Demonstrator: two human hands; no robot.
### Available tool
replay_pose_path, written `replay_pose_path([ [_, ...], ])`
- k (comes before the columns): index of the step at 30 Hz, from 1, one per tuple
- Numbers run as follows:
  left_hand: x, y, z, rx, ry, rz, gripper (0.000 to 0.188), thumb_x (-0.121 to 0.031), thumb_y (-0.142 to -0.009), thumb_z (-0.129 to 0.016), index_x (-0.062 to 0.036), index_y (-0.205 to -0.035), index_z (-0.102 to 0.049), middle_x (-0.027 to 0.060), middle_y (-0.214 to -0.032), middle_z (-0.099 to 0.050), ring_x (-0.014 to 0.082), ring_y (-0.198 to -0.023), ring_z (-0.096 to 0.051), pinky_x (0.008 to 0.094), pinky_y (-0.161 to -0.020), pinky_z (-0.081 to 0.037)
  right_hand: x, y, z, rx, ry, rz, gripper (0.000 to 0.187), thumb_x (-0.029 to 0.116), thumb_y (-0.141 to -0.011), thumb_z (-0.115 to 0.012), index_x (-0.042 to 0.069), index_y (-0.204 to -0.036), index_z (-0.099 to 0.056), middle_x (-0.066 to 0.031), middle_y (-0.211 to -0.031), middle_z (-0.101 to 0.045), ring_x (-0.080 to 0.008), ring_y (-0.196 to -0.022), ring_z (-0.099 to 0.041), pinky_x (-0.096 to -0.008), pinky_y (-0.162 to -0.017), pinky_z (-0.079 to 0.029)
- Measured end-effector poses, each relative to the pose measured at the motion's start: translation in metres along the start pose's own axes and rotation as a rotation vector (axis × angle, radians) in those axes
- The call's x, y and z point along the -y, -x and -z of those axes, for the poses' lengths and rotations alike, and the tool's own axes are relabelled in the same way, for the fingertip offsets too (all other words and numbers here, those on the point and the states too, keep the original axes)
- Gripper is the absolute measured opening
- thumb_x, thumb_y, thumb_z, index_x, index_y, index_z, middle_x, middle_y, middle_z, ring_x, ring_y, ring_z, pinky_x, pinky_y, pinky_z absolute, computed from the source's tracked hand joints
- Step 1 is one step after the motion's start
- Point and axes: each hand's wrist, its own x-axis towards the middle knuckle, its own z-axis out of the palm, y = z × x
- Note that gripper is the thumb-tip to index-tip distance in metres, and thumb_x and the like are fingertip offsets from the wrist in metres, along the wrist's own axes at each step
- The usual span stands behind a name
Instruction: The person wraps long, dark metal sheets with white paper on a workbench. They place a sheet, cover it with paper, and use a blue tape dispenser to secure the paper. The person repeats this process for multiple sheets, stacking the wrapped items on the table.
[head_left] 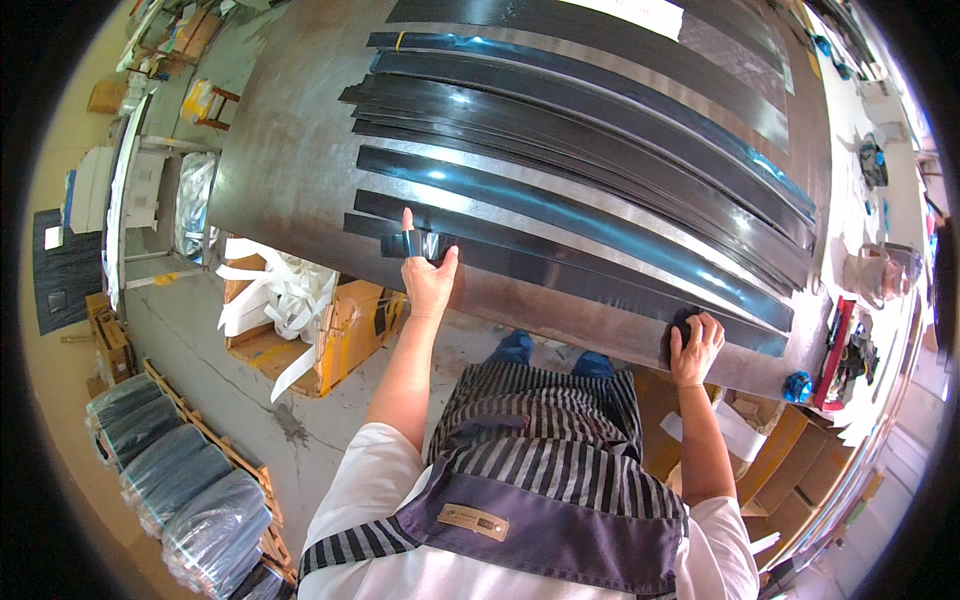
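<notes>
My left hand (428,283) lies at the left end of the nearest black strip (560,268), on the near side of a metal table (290,180). Its index finger and thumb stretch out and apart. A short, shiny black piece (432,244) crosses its fingers; whether it is held or wrapped round them I cannot tell. My right hand (700,348) is at the table's near edge, by the right part of that strip, its fingers curled round a small dark object (680,335) that I cannot make out. Beyond the hands lie a glossy blue-black strip (560,215) and a stack of black strips (560,145).
Below the table's left side stands a cardboard box (345,335) with white strip scraps (285,300). Plastic-wrapped rolls (200,500) rest on a pallet at lower left. A blue object (797,387) sits at the table's right corner; cardboard boxes (800,450) stand below.
</notes>
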Motion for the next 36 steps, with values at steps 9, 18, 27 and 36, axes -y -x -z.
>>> replay_pose_path([
  [9, 0.004, 0.001, 0.000, 0.018, -0.034, -0.029, 0.100, -0.005, -0.076, -0.076, -0.0145, -0.157, -0.019, 0.0272, -0.118, -0.063, 0.0406, -0.101, -0.066, 0.0451, -0.090, -0.053, 0.098, -0.040, 0.012, 0.076, -0.190, 0.125, 0.043, 0.021, -0.077, -0.074, 0.009, -0.117, -0.067, -0.0109, -0.112, -0.059, -0.0336, -0.104, -0.055, -0.0475, -0.092, -0.043],
  [18, -0.020, -0.007, 0.018, 0.064, -0.003, -0.074, 0.109, -0.008, -0.076, -0.079, -0.0085, -0.158, -0.006, 0.0272, -0.112, -0.065, 0.0400, -0.101, -0.067, 0.0431, -0.088, -0.053, 0.212, -0.089, -0.038, 0.184, -0.279, 0.511, 0.041, 0.027, -0.084, -0.071, 0.016, -0.124, -0.066, -0.0038, -0.117, -0.056, -0.0243, -0.102, -0.054, -0.0394, -0.085, -0.045],
  [27, 0.041, -0.066, 0.092, -0.020, -0.053, 0.232, 0.113, -0.008, -0.074, -0.084, -0.0115, -0.158, -0.009, 0.0186, -0.095, -0.072, 0.0308, -0.081, -0.071, 0.0384, -0.077, -0.055, 0.213, -0.086, -0.041, 0.169, -0.235, 0.505, 0.041, 0.026, -0.083, -0.071, 0.018, -0.123, -0.066, -0.0033, -0.115, -0.055, -0.0255, -0.101, -0.054, -0.0410, -0.083, -0.046],
  [36, 0.083, -0.098, 0.113, -0.045, -0.093, 0.148, 0.111, -0.007, -0.075, -0.083, -0.0058, -0.157, -0.008, 0.0072, -0.081, -0.068, 0.0183, -0.069, -0.063, 0.0309, -0.072, -0.053, 0.214, -0.086, -0.042, 0.164, -0.245, 0.500, 0.042, 0.024, -0.081, -0.072, 0.017, -0.122, -0.067, -0.0038, -0.114, -0.055, -0.0261, -0.100, -0.054, -0.0413, -0.083, -0.045],
])
